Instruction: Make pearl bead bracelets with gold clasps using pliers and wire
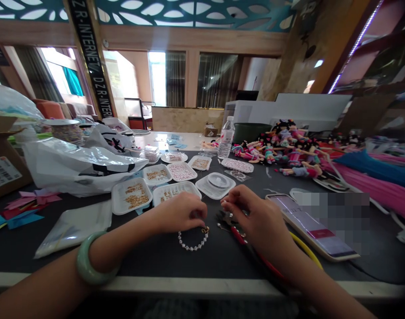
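Observation:
A beaded bracelet (193, 248) with pale beads and a gold clasp hangs from the closed fingertips of my left hand (185, 212), just above the dark table mat. To the right, my right hand (255, 215) is closed in a pinch, with a tiny whitish thing at its fingertips that is too small to name. Beneath and beside my right hand lie pliers with red handles (238, 235), partly hidden by it. A green bangle (95, 259) circles my left wrist.
White trays (115, 204) of gold and pink beads stand behind my hands. A phone (313, 228) lies at right, near a yellow handle (305, 248). Farther back are a water bottle (226, 138) and dolls (289, 146). Plastic bags (72, 226) lie left.

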Tool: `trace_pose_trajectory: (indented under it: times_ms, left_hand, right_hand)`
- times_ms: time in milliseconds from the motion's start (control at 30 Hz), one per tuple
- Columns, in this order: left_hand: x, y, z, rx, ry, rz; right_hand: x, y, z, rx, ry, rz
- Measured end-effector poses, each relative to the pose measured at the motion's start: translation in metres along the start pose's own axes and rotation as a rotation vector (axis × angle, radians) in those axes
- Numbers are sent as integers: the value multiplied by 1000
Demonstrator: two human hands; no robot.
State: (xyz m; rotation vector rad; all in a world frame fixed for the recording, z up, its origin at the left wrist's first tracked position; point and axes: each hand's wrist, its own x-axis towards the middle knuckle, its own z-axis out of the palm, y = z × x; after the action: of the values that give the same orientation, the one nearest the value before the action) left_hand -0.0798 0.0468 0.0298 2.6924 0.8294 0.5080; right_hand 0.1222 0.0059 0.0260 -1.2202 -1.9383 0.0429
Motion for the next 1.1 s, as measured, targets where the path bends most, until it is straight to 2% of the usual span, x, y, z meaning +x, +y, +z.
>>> trace_pose_trajectory:
  times_ms: [133, 433, 700, 933, 1000, 1100]
  left_hand:
    - [-2, 2, 0, 79, -120, -20]
    - [-5, 8, -8, 164, -237, -44]
    - [-2, -2, -24, -115, -138, -45]
    - [1, 1, -18, -611, -106, -142]
    - [1, 4, -15, -743, -101, -167]
    - [2, 5, -9, -908, -79, -198]
  right_hand:
    - [-2, 2, -2, -49, -24, -23]
    - [-7, 5, -2, -54, -73, -40]
    - [-12, 6, 3, 31, -148, 13]
    - [-11, -2, 7, 199, -225, 119]
    - [-9, -6, 6, 313, -246, 162]
    - [-7, -10, 5, 655, -279, 317]
